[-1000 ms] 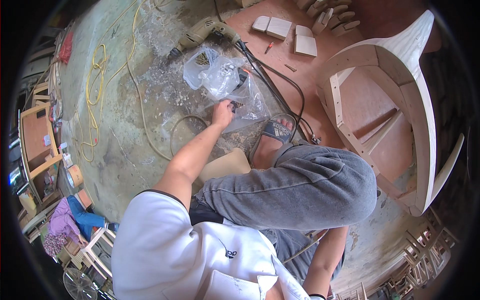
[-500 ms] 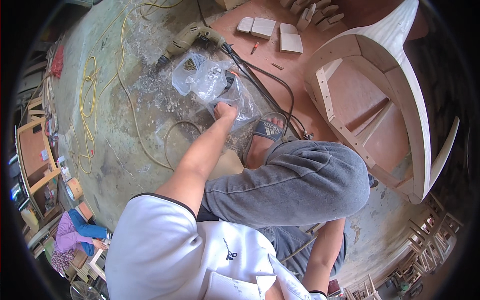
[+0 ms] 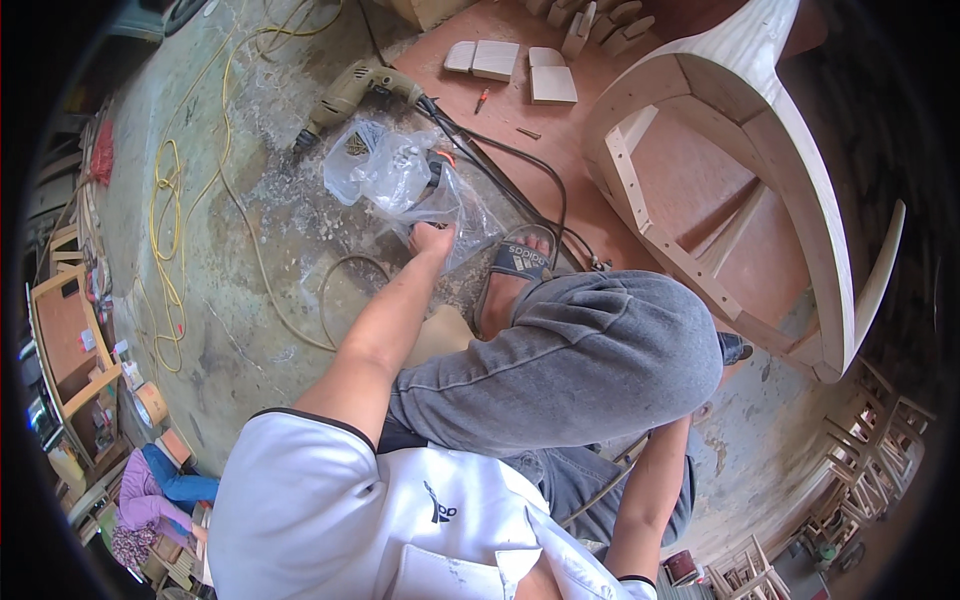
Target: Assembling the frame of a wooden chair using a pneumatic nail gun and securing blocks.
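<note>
My left hand [image 3: 432, 240] reaches out over the concrete floor, its fingers closed on the near edge of a clear plastic bag [image 3: 395, 175]. The crumpled bag holds small dark and orange items I cannot make out. My left arm stretches from my white shirt to the bag, past my bent knee in grey trousers [image 3: 570, 360]. My right forearm [image 3: 655, 495] runs up behind that leg, which hides my right hand. My foot in a dark sandal [image 3: 515, 265] rests just right of the bag.
A power drill [image 3: 350, 90] lies beyond the bag, its black cable [image 3: 520, 165] trailing past my foot. Yellow cord [image 3: 165, 200] loops on the left. An unfinished wooden chair frame [image 3: 740, 190] lies right, wooden blocks [image 3: 500, 60] beyond. Another person [image 3: 150, 490] sits lower left.
My left hand has stayed at the bag's near edge, with the fingers now closed on the plastic. The view has shifted a little; the drill and bag sit slightly higher.
</note>
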`<state>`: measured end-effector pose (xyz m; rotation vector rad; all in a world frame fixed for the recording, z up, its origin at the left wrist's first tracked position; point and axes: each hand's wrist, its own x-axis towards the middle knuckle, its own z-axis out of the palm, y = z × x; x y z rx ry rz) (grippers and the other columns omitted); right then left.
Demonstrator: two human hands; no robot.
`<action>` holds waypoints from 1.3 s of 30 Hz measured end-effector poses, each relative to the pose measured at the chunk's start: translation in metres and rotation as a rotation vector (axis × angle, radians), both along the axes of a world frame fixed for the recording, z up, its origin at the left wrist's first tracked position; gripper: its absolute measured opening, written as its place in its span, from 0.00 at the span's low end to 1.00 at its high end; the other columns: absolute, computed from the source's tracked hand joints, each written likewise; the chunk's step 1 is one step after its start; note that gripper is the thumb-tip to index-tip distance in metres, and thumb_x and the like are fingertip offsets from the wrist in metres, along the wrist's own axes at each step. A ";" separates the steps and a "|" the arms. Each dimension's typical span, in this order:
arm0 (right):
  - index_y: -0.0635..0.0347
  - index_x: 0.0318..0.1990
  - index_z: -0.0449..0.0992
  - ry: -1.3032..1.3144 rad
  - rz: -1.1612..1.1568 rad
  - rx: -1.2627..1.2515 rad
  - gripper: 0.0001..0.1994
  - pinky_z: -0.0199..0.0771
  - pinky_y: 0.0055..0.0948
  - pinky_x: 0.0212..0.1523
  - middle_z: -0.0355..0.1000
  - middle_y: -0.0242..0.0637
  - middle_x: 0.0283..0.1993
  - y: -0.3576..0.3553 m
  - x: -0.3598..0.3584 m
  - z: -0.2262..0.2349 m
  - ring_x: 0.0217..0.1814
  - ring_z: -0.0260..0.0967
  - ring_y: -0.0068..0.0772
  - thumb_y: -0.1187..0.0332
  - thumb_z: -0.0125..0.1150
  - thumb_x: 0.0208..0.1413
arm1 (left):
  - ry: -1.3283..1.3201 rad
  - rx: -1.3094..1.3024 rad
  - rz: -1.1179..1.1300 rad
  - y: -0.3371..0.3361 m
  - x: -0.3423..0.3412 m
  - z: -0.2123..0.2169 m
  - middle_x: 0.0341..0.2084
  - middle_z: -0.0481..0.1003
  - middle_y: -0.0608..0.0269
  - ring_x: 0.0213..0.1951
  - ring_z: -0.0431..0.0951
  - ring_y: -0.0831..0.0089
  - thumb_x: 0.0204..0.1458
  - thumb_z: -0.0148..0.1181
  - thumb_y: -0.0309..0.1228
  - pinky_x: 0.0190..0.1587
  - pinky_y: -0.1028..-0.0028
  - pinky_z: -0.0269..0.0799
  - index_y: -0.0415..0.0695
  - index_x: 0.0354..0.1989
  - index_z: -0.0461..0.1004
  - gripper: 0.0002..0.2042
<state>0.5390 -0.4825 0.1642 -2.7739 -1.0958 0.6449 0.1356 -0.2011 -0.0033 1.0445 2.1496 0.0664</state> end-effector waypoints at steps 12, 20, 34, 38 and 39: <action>0.72 0.55 0.66 0.049 -0.063 0.041 0.25 0.75 0.33 0.23 0.72 0.54 0.43 -0.005 -0.008 0.021 0.20 0.72 0.38 0.66 0.65 0.53 | -0.240 -0.022 0.365 -0.007 0.022 0.013 0.35 0.82 0.55 0.33 0.82 0.68 0.44 0.69 0.26 0.39 0.68 0.76 0.36 0.36 0.80 0.10; 0.72 0.56 0.65 0.126 -0.095 0.027 0.26 0.75 0.33 0.22 0.71 0.53 0.43 -0.010 0.006 0.024 0.20 0.72 0.37 0.67 0.65 0.53 | -0.505 0.426 0.145 -0.036 -0.048 0.012 0.28 0.81 0.62 0.30 0.79 0.77 0.48 0.67 0.25 0.37 0.71 0.74 0.36 0.37 0.79 0.09; 0.72 0.57 0.63 0.223 -0.180 0.037 0.27 0.74 0.32 0.20 0.71 0.53 0.44 -0.018 0.004 0.030 0.20 0.71 0.36 0.68 0.65 0.53 | -0.311 0.705 -0.482 -0.037 -0.072 0.086 0.31 0.81 0.55 0.32 0.82 0.65 0.48 0.67 0.24 0.37 0.70 0.76 0.39 0.37 0.80 0.08; 0.71 0.57 0.63 0.244 -0.209 0.052 0.27 0.74 0.32 0.20 0.71 0.53 0.44 -0.016 -0.003 0.034 0.19 0.71 0.36 0.68 0.65 0.53 | -0.298 0.762 -0.617 -0.028 -0.080 0.093 0.31 0.82 0.56 0.31 0.82 0.69 0.47 0.66 0.22 0.38 0.72 0.77 0.39 0.38 0.81 0.08; 0.71 0.57 0.63 0.251 -0.216 0.056 0.27 0.74 0.32 0.20 0.70 0.53 0.44 -0.014 -0.006 0.034 0.19 0.71 0.36 0.68 0.65 0.53 | -0.295 0.762 -0.621 -0.027 -0.083 0.093 0.31 0.82 0.56 0.31 0.82 0.69 0.47 0.66 0.22 0.38 0.72 0.77 0.39 0.38 0.81 0.08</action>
